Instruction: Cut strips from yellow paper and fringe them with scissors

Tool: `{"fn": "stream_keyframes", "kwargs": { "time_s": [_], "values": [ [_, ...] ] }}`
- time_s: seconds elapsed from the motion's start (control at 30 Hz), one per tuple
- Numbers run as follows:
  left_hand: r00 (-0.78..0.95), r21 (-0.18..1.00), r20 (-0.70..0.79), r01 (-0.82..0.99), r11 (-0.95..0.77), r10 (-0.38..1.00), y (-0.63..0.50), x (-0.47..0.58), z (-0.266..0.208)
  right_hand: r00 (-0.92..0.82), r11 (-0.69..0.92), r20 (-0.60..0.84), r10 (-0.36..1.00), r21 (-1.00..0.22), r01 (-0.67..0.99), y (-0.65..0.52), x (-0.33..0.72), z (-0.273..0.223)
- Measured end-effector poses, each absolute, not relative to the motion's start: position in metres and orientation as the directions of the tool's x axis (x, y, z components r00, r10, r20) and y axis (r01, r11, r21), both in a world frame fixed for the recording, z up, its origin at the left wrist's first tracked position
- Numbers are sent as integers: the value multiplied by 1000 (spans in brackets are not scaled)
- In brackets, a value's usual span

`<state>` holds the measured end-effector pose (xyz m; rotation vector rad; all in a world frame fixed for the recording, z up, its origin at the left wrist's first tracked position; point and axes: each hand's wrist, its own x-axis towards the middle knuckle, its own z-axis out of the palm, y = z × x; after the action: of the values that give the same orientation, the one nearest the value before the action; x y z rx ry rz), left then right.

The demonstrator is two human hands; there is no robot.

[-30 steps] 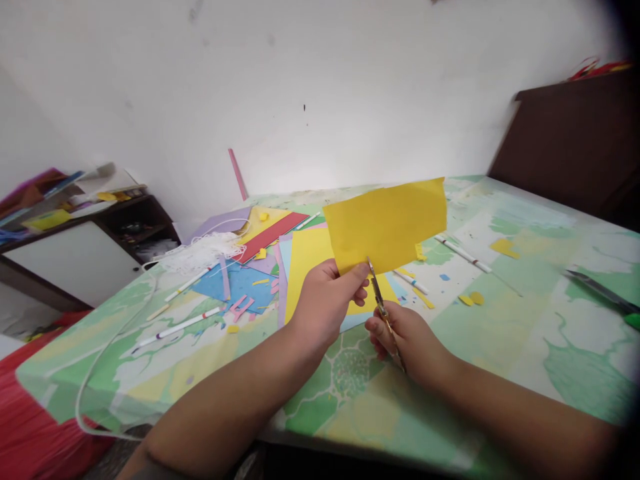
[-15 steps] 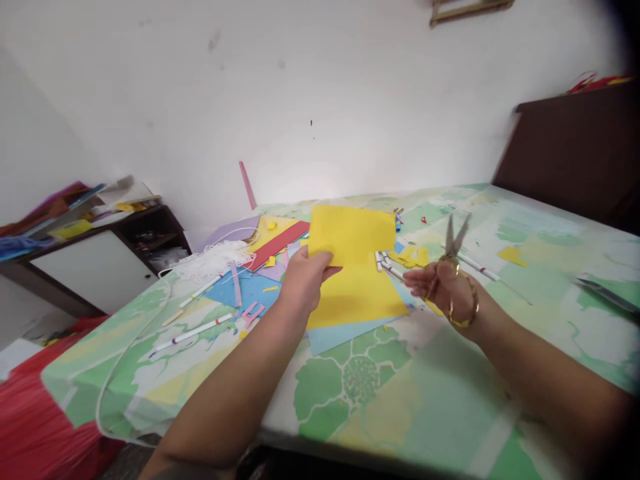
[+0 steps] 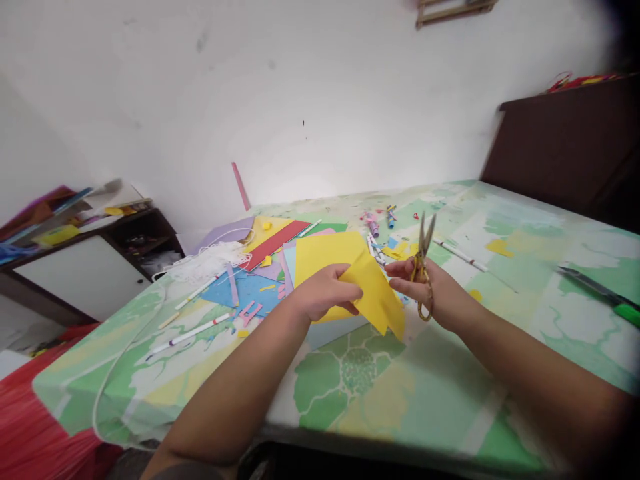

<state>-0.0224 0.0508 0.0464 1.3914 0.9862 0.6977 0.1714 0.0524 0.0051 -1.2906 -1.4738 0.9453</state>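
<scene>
My left hand [image 3: 327,291] is closed on the edge of a piece of yellow paper [image 3: 373,297], which bends and tilts down to the right. Beneath it, a larger yellow sheet [image 3: 325,250] lies over a light blue sheet [image 3: 333,331] on the table. A pair of scissors [image 3: 425,250] with gold-coloured handles is in my right hand [image 3: 440,287]. Its blades point upward, slightly parted and away from the paper. The fingers of that hand reach left toward the held piece's right side.
Yellow scraps [image 3: 403,251], markers [image 3: 463,255] and a green-handled cutter [image 3: 595,287] lie on the patterned tablecloth [image 3: 505,353]. To the left are a white string bundle [image 3: 213,260], a red strip [image 3: 275,245] and a blue sheet [image 3: 213,293]. A low cabinet [image 3: 90,267] stands beyond.
The held yellow paper has gone from upright to bent and tilted down to the right. My right hand has moved left with the scissors, closer to the paper. The view has shifted slightly.
</scene>
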Motion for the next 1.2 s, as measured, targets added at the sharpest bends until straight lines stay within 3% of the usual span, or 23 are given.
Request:
{"fn": "stream_keyframes", "kwargs": {
  "time_s": [0.1,0.2,0.3,0.43,0.57,0.73,0.8,0.87,0.97,1.07,1.2],
  "values": [
    [544,989,-137,123,82,828,49,-26,47,26,150,178,984,-890,431,51,171,10],
    [602,990,-144,84,117,785,50,-28,47,-159,124,81,984,-952,279,51,174,7],
    [602,983,-151,6,185,784,52,-29,44,-307,150,105,946,-980,129,52,176,1],
    [588,977,-93,-101,187,804,51,-27,41,-40,206,205,978,-978,30,56,174,-3],
    [456,998,-58,2,64,888,48,-14,38,171,234,234,957,-972,25,56,178,4],
    [159,998,5,54,-13,987,49,-8,38,322,69,221,921,-903,423,39,191,27],
    [72,999,39,-6,-39,997,51,-11,41,193,118,221,956,-891,439,28,190,32],
    [13,994,70,-85,-68,997,52,-14,45,-137,175,138,981,-936,306,17,183,32],
    [-29,977,136,-160,-139,990,52,-18,49,-445,79,-63,893,-952,295,3,166,25],
    [-42,968,183,-166,-188,982,49,-18,52,-546,75,-139,826,-933,352,-3,155,16],
    [-11,976,190,-103,-190,982,41,-14,53,-511,80,-114,852,-936,342,-2,153,12]
  ]
}}
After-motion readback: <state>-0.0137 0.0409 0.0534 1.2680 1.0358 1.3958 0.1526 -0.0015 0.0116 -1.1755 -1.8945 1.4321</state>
